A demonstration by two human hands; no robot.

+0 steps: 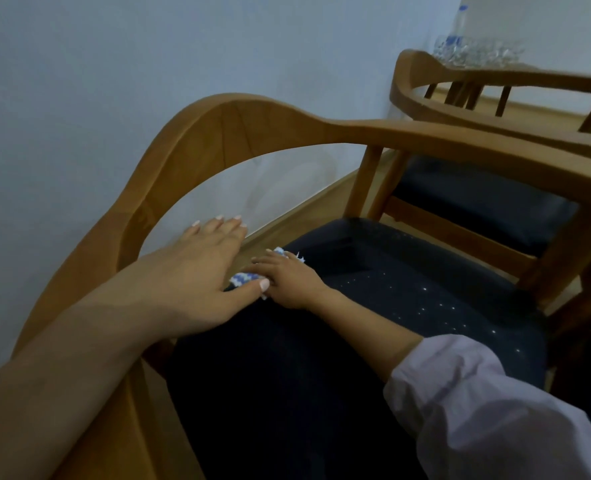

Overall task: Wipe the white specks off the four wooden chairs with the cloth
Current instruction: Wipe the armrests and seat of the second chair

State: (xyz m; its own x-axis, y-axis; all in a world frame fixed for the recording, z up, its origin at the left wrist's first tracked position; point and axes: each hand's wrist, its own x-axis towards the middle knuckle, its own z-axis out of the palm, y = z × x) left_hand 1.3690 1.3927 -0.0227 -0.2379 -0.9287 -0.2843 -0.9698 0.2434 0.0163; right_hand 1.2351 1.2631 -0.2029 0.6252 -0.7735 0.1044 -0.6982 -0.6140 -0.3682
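A wooden armchair with a curved backrest (238, 123) fills the view. Its dark navy seat (373, 341) carries several small white specks (425, 289), mostly on the right half. A blue-and-white cloth (240, 278) lies at the seat's far left edge. My right hand (294, 278) lies flat on the cloth and presses it onto the seat. My left hand (204, 268) reaches in beside it with straight fingers; its thumb touches the cloth's near corner. A second wooden chair (460, 77) with a dark seat stands behind on the right.
A pale wall (114, 81) runs close behind the chair's backrest. Wooden floor (322, 199) shows between the wall and the seat. Clear glassware (477, 51) and a plastic bottle (460, 22) stand on a surface beyond the second chair.
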